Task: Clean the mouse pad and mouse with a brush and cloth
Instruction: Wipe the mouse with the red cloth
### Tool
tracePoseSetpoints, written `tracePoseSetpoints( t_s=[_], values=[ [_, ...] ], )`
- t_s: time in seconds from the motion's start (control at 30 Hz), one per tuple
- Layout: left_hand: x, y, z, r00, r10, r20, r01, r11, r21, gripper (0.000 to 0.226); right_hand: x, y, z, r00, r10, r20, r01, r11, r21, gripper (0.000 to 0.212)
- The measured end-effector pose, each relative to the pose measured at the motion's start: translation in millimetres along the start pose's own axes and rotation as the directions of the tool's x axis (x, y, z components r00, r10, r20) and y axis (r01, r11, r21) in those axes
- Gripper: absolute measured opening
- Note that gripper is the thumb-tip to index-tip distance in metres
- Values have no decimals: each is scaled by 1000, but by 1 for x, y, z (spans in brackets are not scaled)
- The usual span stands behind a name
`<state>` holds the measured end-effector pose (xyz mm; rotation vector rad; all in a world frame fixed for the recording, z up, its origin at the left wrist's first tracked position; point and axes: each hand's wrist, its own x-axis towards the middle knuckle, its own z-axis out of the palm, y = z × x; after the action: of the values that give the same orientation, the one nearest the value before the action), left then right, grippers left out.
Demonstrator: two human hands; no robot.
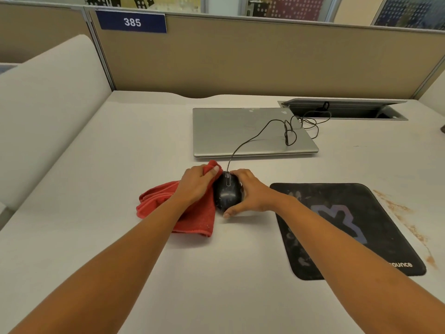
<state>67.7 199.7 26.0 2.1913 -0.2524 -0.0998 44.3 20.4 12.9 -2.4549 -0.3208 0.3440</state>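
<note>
Your left grip [198, 184] is curled round a bunch of the red cloth [192, 220], pressing it vs. the left side of the black mouse [227, 192]. Your right grip [250, 192] cups the mouse from the right, thumb at its near end. Mouse sits on the white surface [96, 189], just left of the dusty mouse pad [385, 213] and not touching it, w/ its cable [252, 136] running back over the closed laptop [228, 131]. Brownish stains [397, 210] right of the pad.

White desk [96, 145], tan cubicle partition [240, 56] with blue "385" sign [132, 21]; glass panels [289, 7] behind.
</note>
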Motion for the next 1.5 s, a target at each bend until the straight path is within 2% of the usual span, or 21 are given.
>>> tracePoseSetpoints(
  t_s=[0.07, 0.2, 0.33, 0.5, 0.97, 1.33, 1.5],
  values=[
    [0, 0, 4, 995, 46, 88, -53, 995, 79, 36, 0, -1, 2, 1000, 13, -8, -13, 1000, -2, 113],
    [-11, -6, 5, 983, 126, 133, -145, 979, 143, 30, -1, 0, 4, 999, 24, -27, -24, 1000, 18, 115],
    [-22, -15, 1, 961, 175, 216, -219, 955, 199, 49, 1, 4, 6, 999, 15, -45, -14, 1000, 26, 116],
    [-47, -23, -5, 927, 265, 264, -324, 921, 214, 53, 3, 7, 7, 999, 5, -55, -3, 999, 41, 115],
    [-81, -29, -3, 911, 283, 301, -397, 799, 451, 54, 5, 6, 5, 1000, 6, -19, -5, 998, 59, 113],
    [-89, -31, -2, 892, 293, 344, -437, 754, 490, 44, 5, 5, 2, 1000, 22, 8, -22, 997, 69, 112],
    [-92, -29, -6, 912, 288, 293, -394, 813, 429, 42, 3, 3, 3, 1000, 27, 9, -27, 997, 74, 111]
  ],
)
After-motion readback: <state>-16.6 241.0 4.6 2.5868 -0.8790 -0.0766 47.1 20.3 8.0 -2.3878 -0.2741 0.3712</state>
